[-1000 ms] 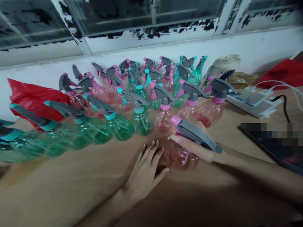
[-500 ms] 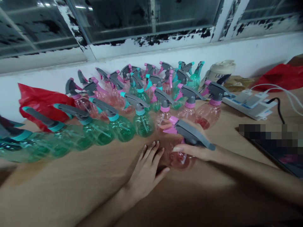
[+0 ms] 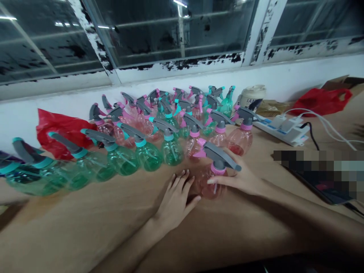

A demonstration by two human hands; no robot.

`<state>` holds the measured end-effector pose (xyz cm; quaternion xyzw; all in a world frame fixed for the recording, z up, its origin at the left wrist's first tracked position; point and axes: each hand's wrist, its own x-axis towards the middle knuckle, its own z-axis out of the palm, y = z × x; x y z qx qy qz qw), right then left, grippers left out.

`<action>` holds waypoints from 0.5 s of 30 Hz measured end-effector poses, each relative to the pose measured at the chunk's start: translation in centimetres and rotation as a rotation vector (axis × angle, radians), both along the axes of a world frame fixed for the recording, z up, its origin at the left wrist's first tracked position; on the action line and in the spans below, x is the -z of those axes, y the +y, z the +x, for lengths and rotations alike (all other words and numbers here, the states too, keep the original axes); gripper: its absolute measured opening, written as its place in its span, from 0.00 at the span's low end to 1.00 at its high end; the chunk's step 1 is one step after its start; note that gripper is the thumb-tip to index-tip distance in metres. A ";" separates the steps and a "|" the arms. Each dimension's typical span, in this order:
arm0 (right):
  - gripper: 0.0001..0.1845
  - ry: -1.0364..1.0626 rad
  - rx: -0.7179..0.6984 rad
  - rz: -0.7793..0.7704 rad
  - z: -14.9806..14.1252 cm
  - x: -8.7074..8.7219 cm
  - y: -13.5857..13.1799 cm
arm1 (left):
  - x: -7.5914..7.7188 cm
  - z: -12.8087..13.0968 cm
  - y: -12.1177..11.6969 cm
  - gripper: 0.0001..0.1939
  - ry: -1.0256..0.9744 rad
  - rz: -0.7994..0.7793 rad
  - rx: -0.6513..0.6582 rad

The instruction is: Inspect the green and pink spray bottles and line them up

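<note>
A clear pink spray bottle (image 3: 209,185) with a grey and pink trigger head stands on the wooden table in front of me. My right hand (image 3: 237,176) is wrapped round it from the right, with the thumb across the near side. Just left of that bottle, my left hand (image 3: 178,199) lies flat on the table with its fingers spread, holding nothing. Beyond my fingers is a row of green spray bottles (image 3: 149,155) with teal collars. Pink spray bottles (image 3: 240,138) continue the row to the right.
Several more bottles crowd behind, near the wall. A red plastic bag (image 3: 62,132) lies at left, another red bag (image 3: 321,101) at far right. A white power strip (image 3: 284,131) with cables, a cream tub (image 3: 253,94) and a dark, partly blurred-out device (image 3: 321,185) are on the right.
The view has tilted up and shifted slightly right. The bottle in my right hand stands a little more upright, and its pink collar now shows. My left hand stays flat on the table.
</note>
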<state>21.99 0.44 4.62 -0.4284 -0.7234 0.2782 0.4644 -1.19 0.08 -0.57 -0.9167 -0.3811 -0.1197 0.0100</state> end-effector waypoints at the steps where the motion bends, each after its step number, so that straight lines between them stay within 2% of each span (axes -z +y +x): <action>1: 0.23 -0.010 0.036 0.012 0.1 -0.1 -0.4 | 0.1 0.0 0.0 0.27 -0.002 0.006 -0.004; 4: 0.14 -0.050 0.124 0.040 0.6 -0.6 -1.9 | 0.0 0.0 0.1 0.27 0.006 0.012 -0.005; 8: 0.16 -0.123 0.216 0.025 2.5 -1.3 -3.7 | -0.3 0.0 0.2 0.26 0.017 0.020 0.006; 15: 0.19 -0.131 0.326 0.013 10.2 -0.8 -5.3 | 0.1 0.5 -0.5 0.24 -0.011 0.058 0.005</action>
